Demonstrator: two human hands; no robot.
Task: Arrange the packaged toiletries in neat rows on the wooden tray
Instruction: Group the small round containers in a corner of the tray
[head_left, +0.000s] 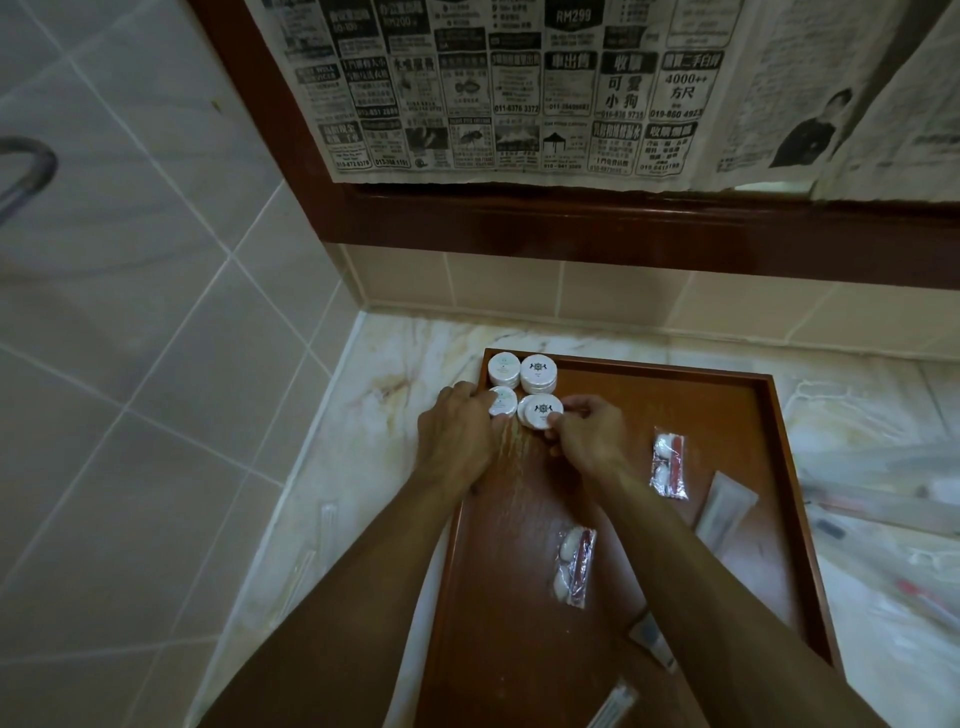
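Four round soap stacks (523, 392) crowd the tray (727, 467) corner; our left hand (457, 431) and right hand (587, 436) pinch the nearer two, squaring rows.

1. Pale marble surface (395, 358) stretches out beyond and to either side of the hands.
2. Beige tiled wall (130, 291) to the left.
3. Dark wooden frame (571, 228) above, newspaper sheets (493, 88) covering it.
4. Dim, warm light.

tray (737, 415): wooden, I see it flat on the counter
round packs (522, 392): four white stacks, far-left corner, two rows
sachets (670, 466): loose, mid-tray
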